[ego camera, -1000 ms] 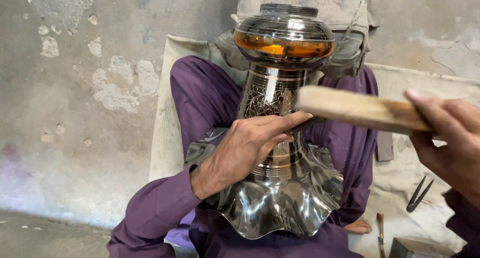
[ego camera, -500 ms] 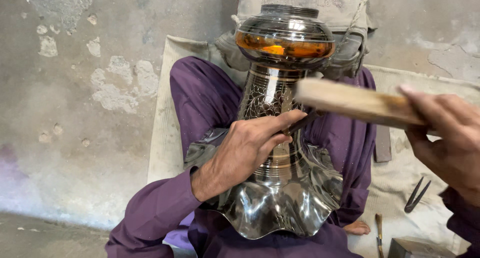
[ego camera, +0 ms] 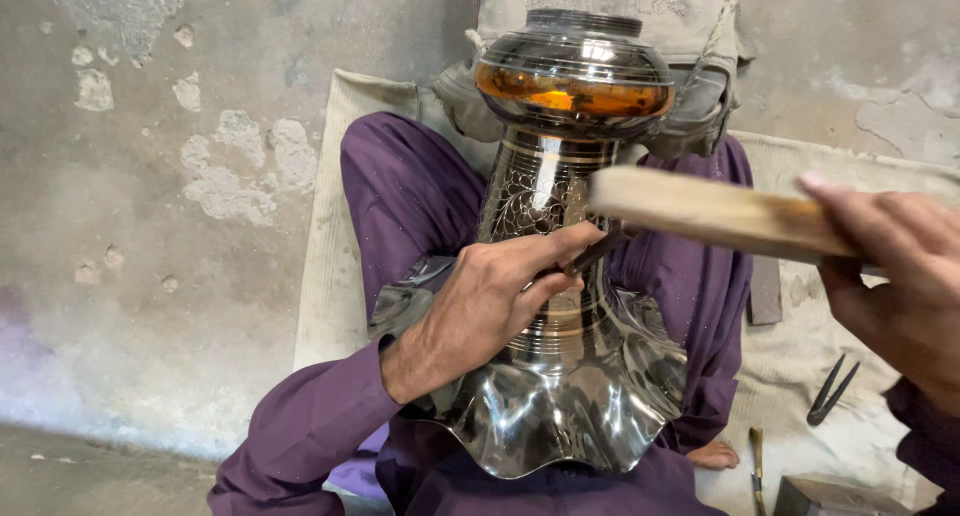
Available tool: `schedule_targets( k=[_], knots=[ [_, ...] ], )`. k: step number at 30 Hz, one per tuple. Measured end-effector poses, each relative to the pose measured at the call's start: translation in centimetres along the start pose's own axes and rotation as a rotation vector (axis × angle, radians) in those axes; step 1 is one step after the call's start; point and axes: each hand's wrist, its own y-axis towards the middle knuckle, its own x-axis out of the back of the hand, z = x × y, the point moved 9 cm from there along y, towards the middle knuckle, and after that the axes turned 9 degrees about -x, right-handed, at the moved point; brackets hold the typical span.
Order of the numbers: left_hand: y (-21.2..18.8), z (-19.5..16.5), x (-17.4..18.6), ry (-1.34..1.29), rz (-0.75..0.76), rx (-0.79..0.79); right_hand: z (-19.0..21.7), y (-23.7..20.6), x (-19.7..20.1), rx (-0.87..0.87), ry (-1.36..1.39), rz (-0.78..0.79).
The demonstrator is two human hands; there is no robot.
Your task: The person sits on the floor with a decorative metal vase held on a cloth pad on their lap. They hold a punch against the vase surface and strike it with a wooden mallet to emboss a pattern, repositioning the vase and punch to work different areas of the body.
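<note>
Left hand [ego camera: 480, 311] curled around what looks like a thin chisel [ego camera: 592, 256] pressed to polished metal vase [ego camera: 560, 276] resting between legs, right hand [ego camera: 890, 276] gripping raised wooden mallet [ego camera: 715, 214]

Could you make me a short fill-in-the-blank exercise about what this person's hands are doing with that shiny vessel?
1. The left hand presses a thin ____ tool against the metal vessel.
2. The right hand holds a ____ mallet.
3. The vessel's bottom rim is ____.
4. The person's clothing is ____.

Missing words: metal; wooden; wavy; purple
</note>
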Motion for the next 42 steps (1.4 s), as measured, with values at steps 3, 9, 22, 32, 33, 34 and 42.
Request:
schedule_targets(
  k=[3, 9, 22, 32, 33, 34, 42],
  knots=[
    [-0.1, -0.4, 0.3, -0.002, -0.038, -0.04, -1.4, -0.2, -0.2, -0.144, 0.304, 0.029],
    [0.0, -0.2, 0.3, -0.018, 0.007, -0.032, 0.0, -0.4, 1.3, -0.043, 0.34, -0.091],
    [0.7, -0.4, 0.1, -0.043, 0.032, -0.064, 0.3, -1.0, 0.4, 0.097, -0.08, -0.131],
    [0.5, -0.8, 0.6, -0.077, -0.017, -0.096, -0.4, 0.1, 1.4, 0.019, 0.367, -0.061],
    [0.5, -0.9, 0.8, -0.064, -0.028, -0.095, 0.2, 0.3, 1.2, 0.028, 0.306, -0.028],
    [0.5, -1.0, 0.9, -0.053, -0.039, -0.093, 0.9, 0.5, 0.9, 0.036, 0.243, 0.006],
    [0.5, -0.4, 0.6, -0.067, -0.004, 0.0, 2.7, 1.9, 2.0, 0.15, -0.056, -0.018]
  ],
)
